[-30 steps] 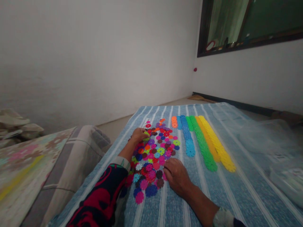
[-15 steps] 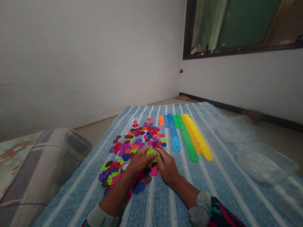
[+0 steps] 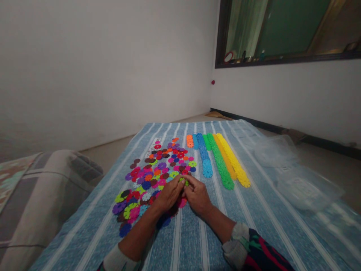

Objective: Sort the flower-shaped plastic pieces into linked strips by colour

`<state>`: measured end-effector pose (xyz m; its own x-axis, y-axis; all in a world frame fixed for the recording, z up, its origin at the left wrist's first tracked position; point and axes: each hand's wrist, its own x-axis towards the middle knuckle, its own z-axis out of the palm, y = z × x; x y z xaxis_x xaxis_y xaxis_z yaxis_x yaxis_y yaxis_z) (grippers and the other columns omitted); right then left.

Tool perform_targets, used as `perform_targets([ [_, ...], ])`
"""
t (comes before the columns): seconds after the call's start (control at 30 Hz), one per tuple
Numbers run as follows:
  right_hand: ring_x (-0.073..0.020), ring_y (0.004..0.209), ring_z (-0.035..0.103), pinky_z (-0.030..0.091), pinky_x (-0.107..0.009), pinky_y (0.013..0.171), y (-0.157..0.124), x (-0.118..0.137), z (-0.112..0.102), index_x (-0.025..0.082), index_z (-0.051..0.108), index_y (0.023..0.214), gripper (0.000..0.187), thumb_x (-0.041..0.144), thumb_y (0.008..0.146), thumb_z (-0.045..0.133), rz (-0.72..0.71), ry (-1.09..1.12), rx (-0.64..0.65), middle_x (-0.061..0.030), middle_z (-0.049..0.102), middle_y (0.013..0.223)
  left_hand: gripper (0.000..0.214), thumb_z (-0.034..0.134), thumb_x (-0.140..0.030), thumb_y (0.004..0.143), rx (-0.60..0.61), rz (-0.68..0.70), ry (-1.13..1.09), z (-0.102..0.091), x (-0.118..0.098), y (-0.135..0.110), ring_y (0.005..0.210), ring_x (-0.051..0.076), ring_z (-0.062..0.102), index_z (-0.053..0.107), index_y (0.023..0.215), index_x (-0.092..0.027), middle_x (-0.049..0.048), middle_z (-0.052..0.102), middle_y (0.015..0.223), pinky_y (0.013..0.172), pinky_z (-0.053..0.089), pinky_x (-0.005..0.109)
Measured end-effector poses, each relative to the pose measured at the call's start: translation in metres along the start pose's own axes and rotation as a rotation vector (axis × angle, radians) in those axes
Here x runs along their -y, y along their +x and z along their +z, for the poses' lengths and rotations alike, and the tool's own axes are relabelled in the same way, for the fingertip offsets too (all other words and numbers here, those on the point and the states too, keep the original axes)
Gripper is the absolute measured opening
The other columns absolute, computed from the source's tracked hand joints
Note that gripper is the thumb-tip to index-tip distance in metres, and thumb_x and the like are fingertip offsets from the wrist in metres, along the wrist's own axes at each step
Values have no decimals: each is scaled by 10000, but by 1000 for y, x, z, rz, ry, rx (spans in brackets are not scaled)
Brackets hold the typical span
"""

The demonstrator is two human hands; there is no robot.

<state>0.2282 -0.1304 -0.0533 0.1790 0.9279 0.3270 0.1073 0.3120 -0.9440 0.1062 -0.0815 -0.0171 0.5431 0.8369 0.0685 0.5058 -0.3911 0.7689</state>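
Observation:
Between my two hands are yellow-green notched plastic discs [image 3: 184, 181], mostly covered by the fingers; how many cannot be made out. My left hand [image 3: 171, 192] is closed on them from the left, and my right hand [image 3: 197, 194] grips them from the right, fingertips meeting. Under and beyond the left hand spreads a loose pile of notched discs [image 3: 148, 177] in pink, purple, red, brown, blue and lime. To the right lie overlapping rows of discs sorted by colour: a short orange row [image 3: 190, 141], a blue row [image 3: 203, 154], a green row [image 3: 221, 162] and a yellow row [image 3: 234, 160].
A striped blue cloth [image 3: 191, 241] covers the table. Clear plastic bags [image 3: 306, 188] lie along its right side. A draped grey cover [image 3: 62, 192] stands at the left. Walls and a window [image 3: 282, 30] are behind.
My hands have closed further around the lime discs, covering more of them. The whole view has shifted slightly; the rows lie as before.

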Motion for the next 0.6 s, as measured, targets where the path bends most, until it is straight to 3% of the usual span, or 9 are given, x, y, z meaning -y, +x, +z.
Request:
perform_targets([
  [0.27,-128,553,591,522,-241,560,1,-3,-1,228,714,1100,363,204,816,489,20,63,-6,17,647,694,397,312,-416,934,75,70,39,-5,-3,-2,843,185,632,614,1058,-191,41,688,881,796,480,279],
  [0.47,-121,534,590,508,-232,549,1,-5,-3,229,710,1102,354,199,827,489,21,23,6,20,644,681,373,368,-403,909,52,55,55,-7,-1,-2,802,184,621,664,1003,-198,30,698,860,758,479,279],
  [0.6,-118,537,595,500,-225,537,2,-8,-4,237,701,1080,332,184,829,489,0,11,13,23,647,697,397,400,-398,901,35,49,-9,-8,0,-4,795,195,622,688,1088,-199,25,690,776,726,489,276],
])
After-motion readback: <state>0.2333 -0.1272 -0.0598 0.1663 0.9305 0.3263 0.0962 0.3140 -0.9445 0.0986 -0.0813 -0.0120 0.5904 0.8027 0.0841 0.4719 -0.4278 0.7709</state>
